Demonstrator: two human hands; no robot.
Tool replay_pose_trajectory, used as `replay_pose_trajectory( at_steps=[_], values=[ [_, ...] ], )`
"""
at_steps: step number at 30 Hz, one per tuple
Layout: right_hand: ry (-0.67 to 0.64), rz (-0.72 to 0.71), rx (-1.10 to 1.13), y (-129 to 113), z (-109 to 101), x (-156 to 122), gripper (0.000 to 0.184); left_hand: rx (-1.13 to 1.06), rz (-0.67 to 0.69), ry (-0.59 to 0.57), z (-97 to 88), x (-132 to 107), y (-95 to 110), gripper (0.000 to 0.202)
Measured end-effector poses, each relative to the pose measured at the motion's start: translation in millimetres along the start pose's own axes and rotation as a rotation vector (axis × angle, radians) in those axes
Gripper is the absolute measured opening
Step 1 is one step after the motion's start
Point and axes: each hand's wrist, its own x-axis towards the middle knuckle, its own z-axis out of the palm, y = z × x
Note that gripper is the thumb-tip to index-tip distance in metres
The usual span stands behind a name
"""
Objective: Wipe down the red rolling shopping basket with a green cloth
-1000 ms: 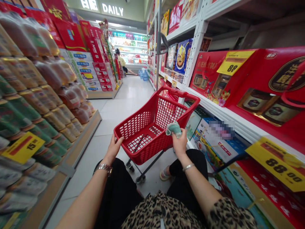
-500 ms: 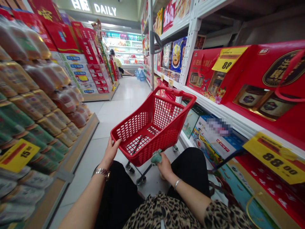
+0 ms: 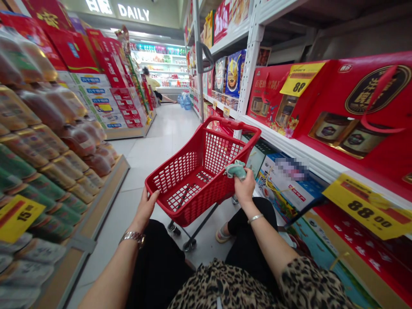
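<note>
A red plastic shopping cart stands in the aisle just in front of my knees. My left hand rests against the near left corner of its basket, fingers curled on the rim. A bunched pale green cloth is pressed onto the basket's right rim, my right hand closed around it. The basket's mesh floor shows nothing inside.
Left shelves hold stacked bottles with a yellow price tag. Right shelves carry red gift boxes and boxes at floor level. Tiled floor runs ahead to a distant person crouching by far shelves.
My right hand with the cloth dropped to the basket's lower front edge, then rose back onto the right rim. The view shifted slightly right; my left hand stayed on the corner.
</note>
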Motion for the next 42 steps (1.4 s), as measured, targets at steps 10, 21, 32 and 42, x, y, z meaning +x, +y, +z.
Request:
replay_pose_trajectory(
  at_steps=[10,21,32,42],
  values=[
    [-0.179,-0.157,-0.067,20.5,26.5,-38.9,0.032,0.078,-0.021,-0.008,-6.1,10.9,-10.9,0.076],
    [-0.607,-0.302,-0.174,42.1,14.0,-103.7,0.036,0.061,-0.014,-0.017,-9.2,8.5,-8.0,0.076],
    [-0.010,-0.147,-0.038,-1.1,-20.8,44.0,0.040,0.089,-0.062,-0.050,-14.2,11.2,-11.3,0.082],
    [-0.203,-0.166,-0.435,-59.2,-27.8,129.1,0.037,0.106,-0.054,-0.051,-15.3,13.8,-11.7,0.086]
  ],
)
